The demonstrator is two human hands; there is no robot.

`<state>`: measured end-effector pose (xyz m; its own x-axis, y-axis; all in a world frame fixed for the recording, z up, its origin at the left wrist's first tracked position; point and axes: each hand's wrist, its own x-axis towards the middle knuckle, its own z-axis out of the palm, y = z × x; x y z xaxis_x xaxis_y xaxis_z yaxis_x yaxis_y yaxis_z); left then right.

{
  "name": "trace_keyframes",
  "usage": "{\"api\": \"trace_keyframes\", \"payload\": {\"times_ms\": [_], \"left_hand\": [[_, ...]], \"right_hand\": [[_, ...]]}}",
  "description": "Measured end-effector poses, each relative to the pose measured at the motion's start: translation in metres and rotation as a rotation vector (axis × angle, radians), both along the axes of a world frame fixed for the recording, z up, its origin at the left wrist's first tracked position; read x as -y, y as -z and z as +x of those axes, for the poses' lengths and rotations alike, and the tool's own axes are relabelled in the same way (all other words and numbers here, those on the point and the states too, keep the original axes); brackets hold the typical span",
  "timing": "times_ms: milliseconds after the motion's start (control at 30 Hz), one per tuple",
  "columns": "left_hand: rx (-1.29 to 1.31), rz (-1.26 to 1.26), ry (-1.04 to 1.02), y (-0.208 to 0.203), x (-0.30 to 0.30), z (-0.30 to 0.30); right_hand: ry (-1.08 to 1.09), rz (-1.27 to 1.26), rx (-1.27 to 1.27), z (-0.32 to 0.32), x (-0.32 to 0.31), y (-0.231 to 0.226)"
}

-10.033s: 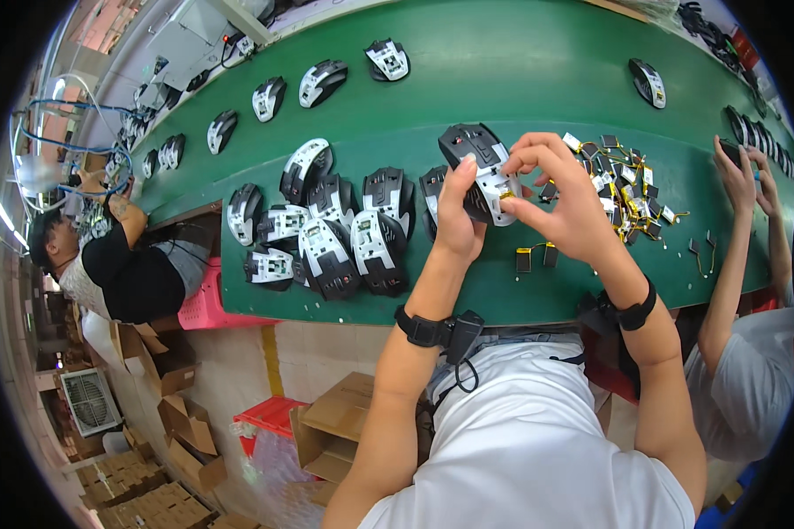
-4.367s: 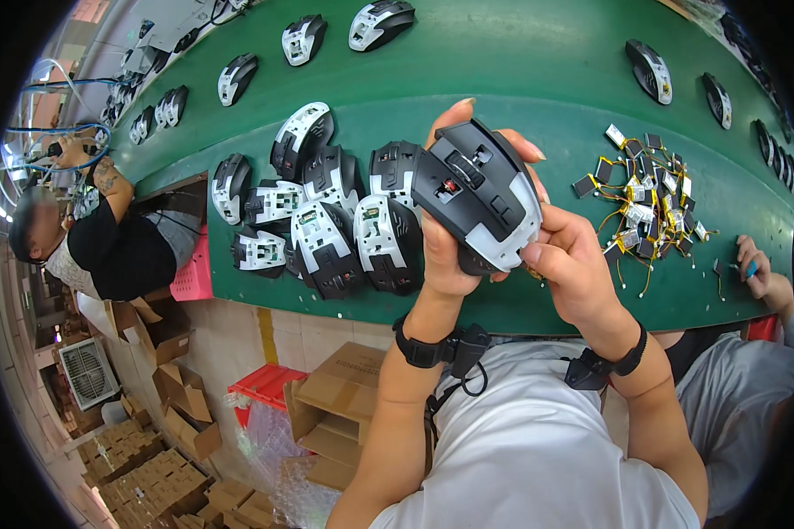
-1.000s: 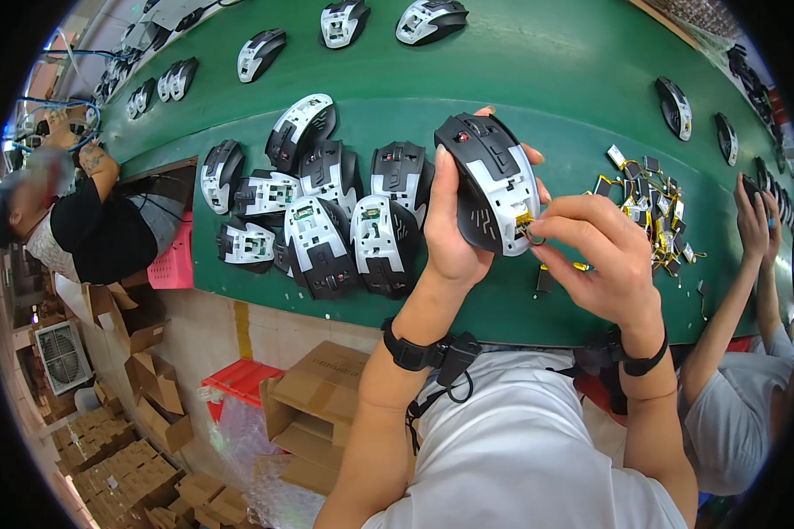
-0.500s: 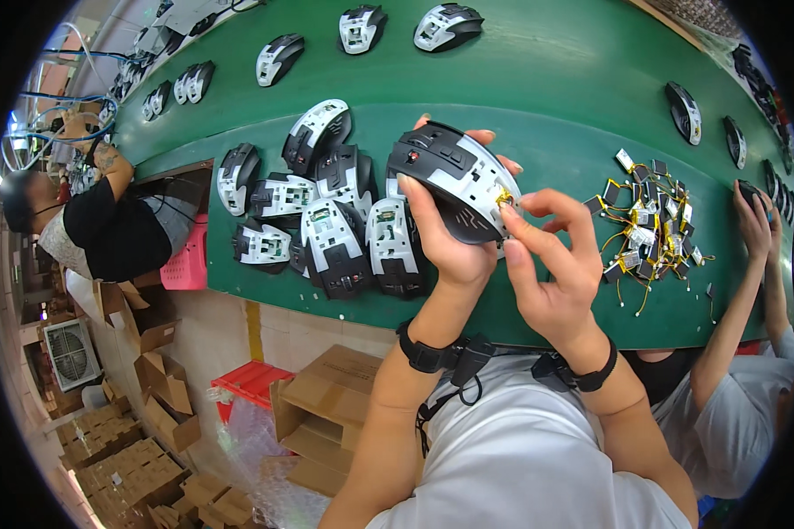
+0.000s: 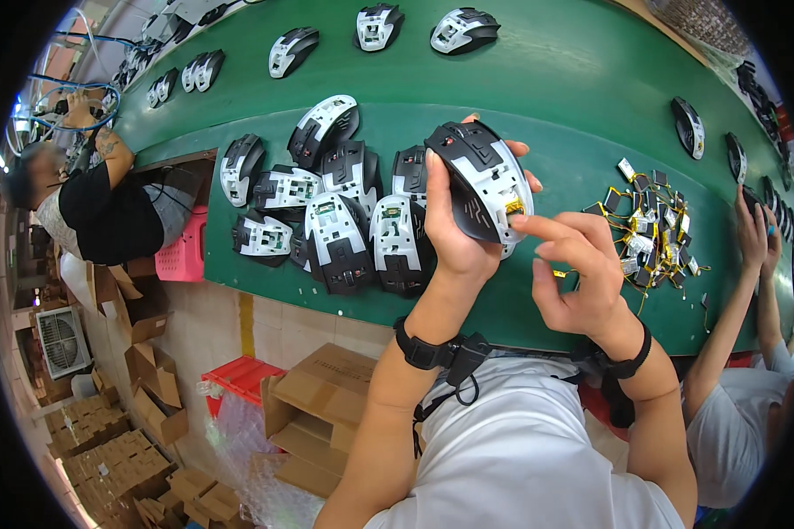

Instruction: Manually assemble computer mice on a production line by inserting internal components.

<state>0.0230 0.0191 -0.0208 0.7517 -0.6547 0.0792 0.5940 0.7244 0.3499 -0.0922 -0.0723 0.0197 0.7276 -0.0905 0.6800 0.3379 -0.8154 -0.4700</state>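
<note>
My left hand [image 5: 459, 245] is wrapped round a black and white computer mouse [image 5: 488, 169] with its top cover off, held tilted above the green table. Yellow tape [image 5: 514, 206] shows in the opening at the mouse's rear end. With its index finger stretched out, my right hand [image 5: 582, 275] touches that opening. Its thumb stands apart from the index finger, and the other fingers are curled. Nothing shows in its grasp. A pile of small batteries [image 5: 648, 231] with yellow-taped wires lies to the right. Several similar opened mice [image 5: 337, 242] are crowded together to the left.
More mice [image 5: 463, 32] stand along the far strip of the green table [image 5: 538, 97]. A person's hands [image 5: 754, 234] work at the right, and another person [image 5: 115, 207] sits at the left. Cardboard boxes [image 5: 326, 388] and a red crate [image 5: 243, 379] are on the floor.
The mouse and my left hand have shifted slightly right. My right hand has gone from a pinch at the mouse's rear to a single index finger there, with the thumb drawn away.
</note>
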Motion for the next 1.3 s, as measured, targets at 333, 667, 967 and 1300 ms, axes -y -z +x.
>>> {"api": "trace_keyframes", "payload": {"times_ms": [333, 667, 967, 1300], "left_hand": [[0.016, 0.068, 0.021, -0.009, 0.000, 0.000], [0.151, 0.047, -0.007, -0.003, 0.004, -0.003], [0.556, 0.330, -0.128, -0.006, 0.005, -0.009], [0.596, 0.404, -0.134, -0.008, 0.007, -0.011]], "right_hand": [[-0.070, 0.231, -0.055, 0.009, 0.025, -0.018], [0.054, 0.153, -0.130, 0.000, 0.015, -0.019], [-0.145, 0.407, -0.435, 0.034, 0.046, -0.022], [0.796, -0.350, -0.811, 0.098, 0.218, 0.026]]}}
